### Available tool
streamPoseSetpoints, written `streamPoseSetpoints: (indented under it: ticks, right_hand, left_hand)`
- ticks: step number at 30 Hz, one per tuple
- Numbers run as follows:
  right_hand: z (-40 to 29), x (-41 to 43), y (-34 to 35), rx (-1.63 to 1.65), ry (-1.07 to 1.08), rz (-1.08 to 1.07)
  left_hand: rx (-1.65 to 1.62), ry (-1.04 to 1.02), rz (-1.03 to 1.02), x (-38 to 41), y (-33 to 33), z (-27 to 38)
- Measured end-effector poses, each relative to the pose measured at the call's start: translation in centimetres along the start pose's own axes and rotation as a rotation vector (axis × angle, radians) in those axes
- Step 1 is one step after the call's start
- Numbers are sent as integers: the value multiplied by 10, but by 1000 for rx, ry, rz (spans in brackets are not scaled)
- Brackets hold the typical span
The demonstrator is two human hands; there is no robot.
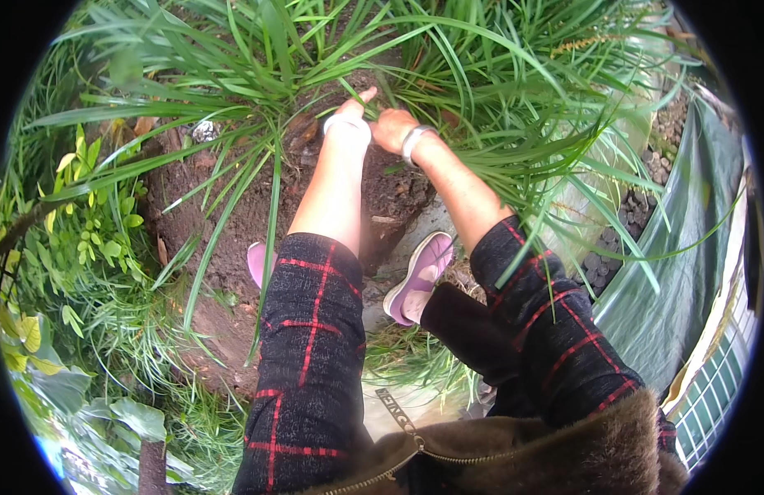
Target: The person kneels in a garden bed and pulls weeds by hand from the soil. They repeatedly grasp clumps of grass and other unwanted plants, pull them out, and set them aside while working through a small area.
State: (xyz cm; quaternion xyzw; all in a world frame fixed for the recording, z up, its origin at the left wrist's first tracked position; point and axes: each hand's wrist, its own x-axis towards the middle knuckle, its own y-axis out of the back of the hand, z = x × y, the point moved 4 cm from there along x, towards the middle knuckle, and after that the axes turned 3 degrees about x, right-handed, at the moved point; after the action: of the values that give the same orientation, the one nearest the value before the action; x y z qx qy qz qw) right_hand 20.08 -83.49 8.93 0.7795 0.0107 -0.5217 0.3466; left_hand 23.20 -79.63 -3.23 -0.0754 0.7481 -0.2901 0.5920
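Both of my hands reach down to the bare soil between clumps of long-leaved green plants. My left hand (352, 110) has a finger stretched out towards the soil, with thin leaf blades by it; a pale band circles its wrist. Close on its right, my right hand (392, 129) has its fingers curled in near the base of a few green blades, and a silver bracelet (414, 143) sits on that wrist. Whether the curled fingers grip a blade cannot be seen. One leafy clump (276, 111) spreads on the left, another clump (518, 130) on the right.
Dark soil (221, 216) forms a raised mound under my arms. My pink shoes (419, 272) stand near its edge, beside grey stone. A green sheet (666, 247) hangs at the right, near a white grid (716, 396). Small-leaved shrubs (109, 229) grow at the left; a brown stem (153, 467) rises lower left.
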Motion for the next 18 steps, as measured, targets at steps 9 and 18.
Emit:
streamPoseSetpoints:
  ticks: [9,18]
  right_hand:
    - [-1,-35,-36,211,-121,265]
    - [4,-38,-49,329,-72,469]
  left_hand:
    - [264,-239,159,-36,1,-27]
    - [135,-43,54,-41,-3,-22]
